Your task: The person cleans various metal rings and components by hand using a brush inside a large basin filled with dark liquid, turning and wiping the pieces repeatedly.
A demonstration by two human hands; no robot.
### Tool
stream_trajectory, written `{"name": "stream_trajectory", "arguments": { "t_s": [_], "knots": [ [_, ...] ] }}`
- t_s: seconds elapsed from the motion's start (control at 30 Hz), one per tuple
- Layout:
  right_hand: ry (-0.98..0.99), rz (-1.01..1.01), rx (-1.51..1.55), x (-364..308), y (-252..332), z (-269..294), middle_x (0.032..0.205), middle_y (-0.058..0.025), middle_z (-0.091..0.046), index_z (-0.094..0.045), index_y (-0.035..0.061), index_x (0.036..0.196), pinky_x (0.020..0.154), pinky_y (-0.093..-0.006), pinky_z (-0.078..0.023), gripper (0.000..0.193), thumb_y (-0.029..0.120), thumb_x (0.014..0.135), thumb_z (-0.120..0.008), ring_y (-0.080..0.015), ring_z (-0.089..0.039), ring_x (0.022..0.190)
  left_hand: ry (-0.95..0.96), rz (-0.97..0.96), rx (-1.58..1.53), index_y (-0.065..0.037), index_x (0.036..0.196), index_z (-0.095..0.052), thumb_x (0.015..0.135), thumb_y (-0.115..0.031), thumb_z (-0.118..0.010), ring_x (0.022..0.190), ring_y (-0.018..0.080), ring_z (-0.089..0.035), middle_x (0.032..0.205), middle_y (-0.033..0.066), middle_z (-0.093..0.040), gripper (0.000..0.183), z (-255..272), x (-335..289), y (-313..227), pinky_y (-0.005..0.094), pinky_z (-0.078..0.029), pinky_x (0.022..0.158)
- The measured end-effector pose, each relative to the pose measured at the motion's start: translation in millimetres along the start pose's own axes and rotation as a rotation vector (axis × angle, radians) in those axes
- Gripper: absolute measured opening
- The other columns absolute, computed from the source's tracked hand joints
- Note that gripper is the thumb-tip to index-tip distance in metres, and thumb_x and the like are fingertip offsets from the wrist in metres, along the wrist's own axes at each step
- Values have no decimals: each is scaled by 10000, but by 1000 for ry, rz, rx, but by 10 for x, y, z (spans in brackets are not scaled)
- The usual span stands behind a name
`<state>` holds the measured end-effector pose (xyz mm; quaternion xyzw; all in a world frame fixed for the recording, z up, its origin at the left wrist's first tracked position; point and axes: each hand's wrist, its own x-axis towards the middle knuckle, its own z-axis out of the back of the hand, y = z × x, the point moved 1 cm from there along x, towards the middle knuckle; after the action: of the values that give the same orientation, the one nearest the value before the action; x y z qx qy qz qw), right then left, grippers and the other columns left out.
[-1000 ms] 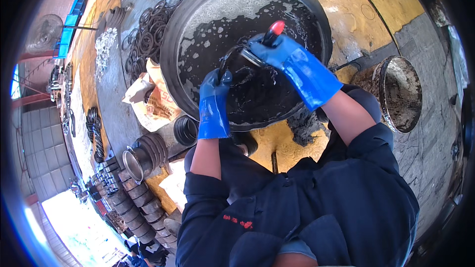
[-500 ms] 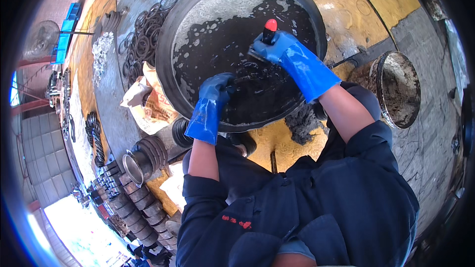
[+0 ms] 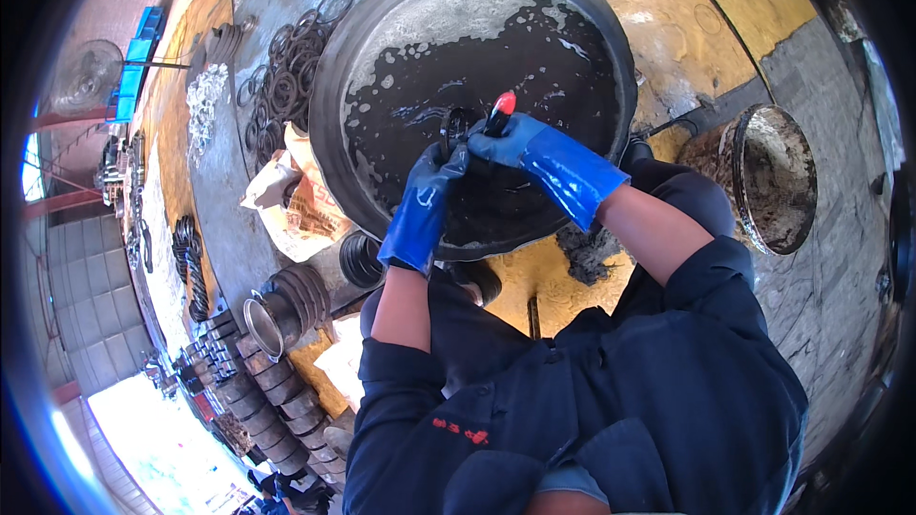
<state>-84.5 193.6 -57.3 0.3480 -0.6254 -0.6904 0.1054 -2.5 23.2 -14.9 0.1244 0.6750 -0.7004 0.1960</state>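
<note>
Both my hands wear blue rubber gloves and are close together over a wide round basin (image 3: 329,67) of dark liquid with pale foam. My left hand (image 3: 437,172) grips a wet black ring (image 3: 454,124), which stands up on edge above the liquid. In my right hand (image 3: 506,141) is a tool with a red-tipped black handle (image 3: 500,113). The handle points up and away. Its working end lies hidden below the glove, beside the ring.
Left of the basin lie a heap of black rings (image 3: 284,81) and a torn paper sack (image 3: 303,205). A dirty metal bucket (image 3: 763,181) is at the right. Stacked metal rings (image 3: 296,300) and a metal cylinder (image 3: 269,324) are at lower left.
My left hand has risen out of the basin's near left part with a ring showing in it. My right hand has come down and left with the tool, bringing both hands together.
</note>
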Motion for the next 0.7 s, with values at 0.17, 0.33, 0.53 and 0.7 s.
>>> {"name": "stream_trajectory", "arguments": {
  "t_s": [0.17, 0.33, 0.53, 0.7],
  "knots": [
    [-133, -50, -401, -71, 111, 16, 911, -131, -726, -725, 129, 1031, 805, -397, -528, 366, 416, 808, -690, -271, -700, 870, -99, -78, 339, -36, 1145, -659, 952, -231, -636, 877, 118, -564, 957, 20, -659, 276, 121, 10, 120, 279, -461, 822],
    [-345, 88, -154, -65, 338, 371, 866, -74, -731, -721, 109, 984, 770, -327, -539, 250, 329, 885, -653, -162, -695, 811, -177, -211, 421, -21, 1164, -648, 946, -172, -615, 919, 151, -595, 993, 66, -674, 268, -26, 32, 30, 312, -472, 854],
    [-57, 190, 98, -140, 638, 25, 914, -36, -714, -716, 52, 1048, 816, -273, -518, 251, 254, 904, -682, -100, -639, 873, -185, -356, 417, -1, 1169, -636, 940, -148, -603, 1033, 190, -627, 1090, 131, -680, 274, 81, 88, 175, 338, -481, 921],
    [-238, 164, 195, -25, 659, 388, 889, -86, -728, -735, 35, 1006, 750, -304, -531, 306, 287, 836, -704, -150, -659, 805, -234, -507, 627, 4, 1177, -647, 934, -157, -642, 1018, 242, -644, 1104, 137, -684, 292, 175, 64, -28, 337, -490, 911]
  ]
}}
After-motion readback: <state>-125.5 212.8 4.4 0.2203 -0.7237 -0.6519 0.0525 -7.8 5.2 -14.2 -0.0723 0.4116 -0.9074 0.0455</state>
